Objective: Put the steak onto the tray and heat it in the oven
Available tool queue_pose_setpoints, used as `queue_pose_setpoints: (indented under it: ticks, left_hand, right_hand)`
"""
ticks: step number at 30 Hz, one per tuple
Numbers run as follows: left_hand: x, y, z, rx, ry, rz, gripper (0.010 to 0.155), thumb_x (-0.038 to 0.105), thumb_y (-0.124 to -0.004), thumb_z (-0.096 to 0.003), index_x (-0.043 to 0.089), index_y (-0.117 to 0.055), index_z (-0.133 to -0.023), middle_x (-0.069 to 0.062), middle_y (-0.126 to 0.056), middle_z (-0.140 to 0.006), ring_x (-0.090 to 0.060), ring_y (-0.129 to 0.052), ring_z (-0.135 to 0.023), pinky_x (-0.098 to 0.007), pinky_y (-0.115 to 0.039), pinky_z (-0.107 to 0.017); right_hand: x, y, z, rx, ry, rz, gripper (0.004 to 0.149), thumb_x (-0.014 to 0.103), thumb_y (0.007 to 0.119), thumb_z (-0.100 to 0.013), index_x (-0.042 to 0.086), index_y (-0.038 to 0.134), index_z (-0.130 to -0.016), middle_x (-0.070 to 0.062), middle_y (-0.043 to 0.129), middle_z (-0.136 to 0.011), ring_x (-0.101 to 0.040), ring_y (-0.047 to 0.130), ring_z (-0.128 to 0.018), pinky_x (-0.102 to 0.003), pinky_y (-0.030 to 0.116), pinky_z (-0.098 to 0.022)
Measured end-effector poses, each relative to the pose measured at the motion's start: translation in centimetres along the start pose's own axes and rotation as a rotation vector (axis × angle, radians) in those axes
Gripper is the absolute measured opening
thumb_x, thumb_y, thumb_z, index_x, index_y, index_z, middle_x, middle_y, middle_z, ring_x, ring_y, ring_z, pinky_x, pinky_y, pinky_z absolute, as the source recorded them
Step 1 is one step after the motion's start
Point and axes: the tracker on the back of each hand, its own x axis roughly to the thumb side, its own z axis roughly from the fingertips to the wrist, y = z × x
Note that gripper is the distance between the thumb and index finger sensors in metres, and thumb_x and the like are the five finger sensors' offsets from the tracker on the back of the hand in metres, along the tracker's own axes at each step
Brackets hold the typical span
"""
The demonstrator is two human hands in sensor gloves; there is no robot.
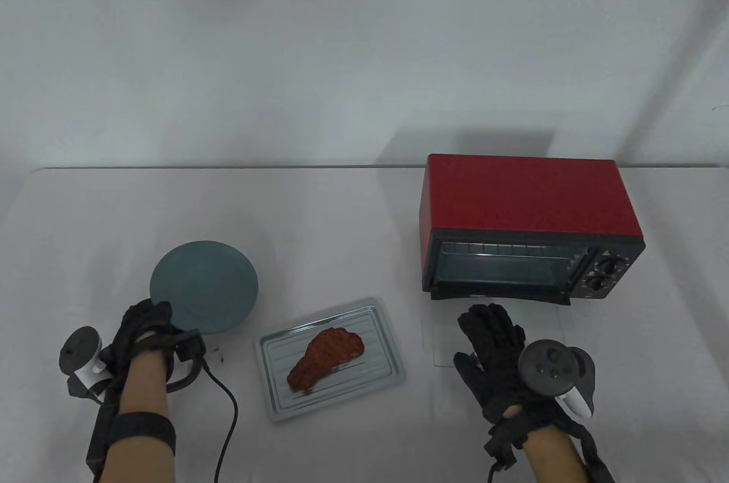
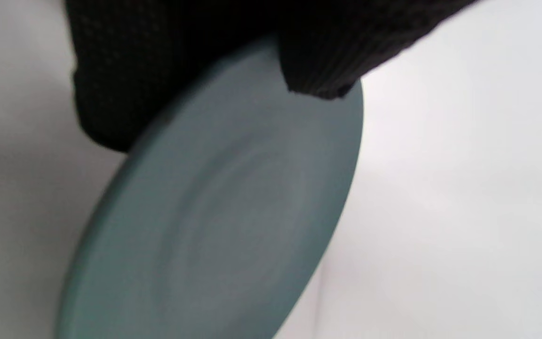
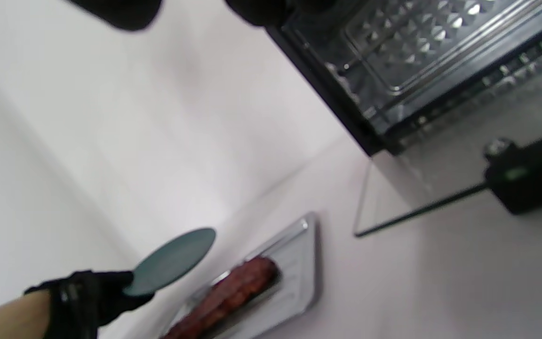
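A reddish-brown steak (image 1: 327, 356) (image 3: 233, 296) lies on the silver tray (image 1: 379, 323) (image 3: 301, 263) at the table's front centre. To its right stands the red oven (image 1: 524, 192) with its cavity (image 3: 417, 47) showing; its glass door (image 1: 544, 326) (image 3: 440, 174) is folded down flat. My right hand (image 1: 491, 332) hovers over that door, fingers straight, holding nothing. My left hand (image 1: 142, 329) (image 3: 83, 296) pinches the near rim of a grey-blue plate (image 1: 205, 283) (image 2: 224, 212) (image 3: 172, 259), which is bare, left of the tray.
A black cable (image 1: 228, 409) runs from my left wrist along the table toward the front edge, just left of the tray. The oven's two knobs (image 1: 603, 275) sit at its right front. Bare tabletop (image 1: 319, 221) lies behind the tray and plate.
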Motion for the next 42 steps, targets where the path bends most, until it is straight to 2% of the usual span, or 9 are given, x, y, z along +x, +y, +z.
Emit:
queue_pose_setpoints:
  ticks: [10,14,18,24,27,29,33,37,42]
  left_hand:
    - [-0.8,0.5,-1.2,0.033,0.060,-0.014,0.053,0.030,-0.083,-0.0490,0.010,-0.066,-0.094,-0.020,-0.086,-0.088,-0.043,-0.104,-0.068,-0.044,-0.098,-0.036]
    - [0.4,1.1,-0.3,0.027,0.026,-0.205,0.065,0.044,-0.082,-0.0486,0.007,-0.064,-0.098,-0.024,-0.081,-0.094,-0.037,-0.101,-0.073,-0.048,-0.093,-0.041]
    - [1.7,1.1,1.5,-0.090,-0.013,-0.376,0.072,0.054,-0.076,-0.0499,0.010,-0.055,-0.103,-0.023,-0.063,-0.104,-0.042,-0.083,-0.089,-0.054,-0.087,-0.047]
    - [4.7,-0.4,6.4,-0.185,-0.401,-0.374,0.077,0.061,-0.075,-0.0485,0.017,-0.049,-0.106,-0.019,-0.049,-0.112,-0.046,-0.063,-0.100,-0.060,-0.076,-0.056]
    - [6.7,-2.6,10.3,-0.302,-0.624,-0.393,0.079,0.065,-0.073,-0.0490,0.023,-0.043,-0.109,-0.015,-0.035,-0.117,-0.046,-0.042,-0.109,-0.067,-0.056,-0.068]
    - [7.4,-4.5,12.9,-0.400,-0.771,-0.409,0.079,0.066,-0.071,-0.0496,0.026,-0.040,-0.111,-0.011,-0.030,-0.119,-0.044,-0.033,-0.111,-0.069,-0.049,-0.070]
    - [7.1,-8.0,17.5,-0.430,-0.961,-0.516,0.081,0.070,-0.069,-0.0486,0.032,-0.037,-0.112,-0.008,-0.026,-0.121,-0.042,-0.023,-0.113,-0.071,-0.038,-0.072]
    - [5.5,-10.2,19.1,-0.466,-1.071,-0.724,0.082,0.075,-0.066,-0.0474,0.036,-0.033,-0.112,-0.006,-0.020,-0.121,-0.040,-0.013,-0.113,-0.072,-0.029,-0.072]
    - [3.9,-10.9,18.3,-0.549,-1.036,-0.830,0.083,0.075,-0.066,-0.0474,0.035,-0.033,-0.112,-0.006,-0.017,-0.121,-0.038,-0.006,-0.112,-0.072,-0.024,-0.071]
  right_hand:
    - [-0.3,0.3,-0.2,0.023,0.009,-0.011,0.073,0.050,0.066,-0.046,0.008,0.048,-0.103,-0.024,0.039,-0.109,-0.049,0.025,-0.102,-0.074,0.023,-0.059]
    - [-0.3,0.3,-0.2,0.031,0.018,-0.027,0.072,0.050,0.066,-0.046,0.008,0.049,-0.103,-0.024,0.039,-0.109,-0.050,0.026,-0.102,-0.074,0.024,-0.059]
    - [-0.4,0.2,-0.1,0.021,0.027,-0.042,0.072,0.049,0.066,-0.046,0.008,0.050,-0.102,-0.025,0.041,-0.109,-0.051,0.028,-0.101,-0.074,0.026,-0.059]
    - [-0.4,-1.1,-0.2,-0.043,0.038,-0.142,0.072,0.051,0.064,-0.047,0.007,0.053,-0.102,-0.027,0.049,-0.107,-0.055,0.044,-0.098,-0.074,0.041,-0.058]
    - [0.5,-1.4,-1.1,-0.022,0.050,-0.216,0.073,0.054,0.062,-0.048,0.006,0.053,-0.102,-0.029,0.053,-0.105,-0.057,0.058,-0.092,-0.072,0.052,-0.055]
    - [1.3,-0.9,-2.1,0.036,0.066,-0.268,0.074,0.055,0.060,-0.048,0.005,0.053,-0.102,-0.029,0.056,-0.104,-0.057,0.062,-0.090,-0.070,0.054,-0.055]
    - [2.3,2.0,-4.1,0.163,0.188,-0.385,0.073,0.054,0.061,-0.049,0.004,0.053,-0.102,-0.030,0.059,-0.101,-0.056,0.067,-0.085,-0.068,0.059,-0.053]
    - [1.5,6.2,-4.8,0.335,0.402,-0.403,0.073,0.054,0.062,-0.050,0.004,0.052,-0.102,-0.030,0.062,-0.098,-0.054,0.074,-0.078,-0.064,0.065,-0.048]
    - [0.4,9.3,-4.7,0.414,0.656,-0.168,0.071,0.049,0.065,-0.050,0.003,0.049,-0.101,-0.030,0.061,-0.095,-0.046,0.082,-0.066,-0.059,0.071,-0.039]
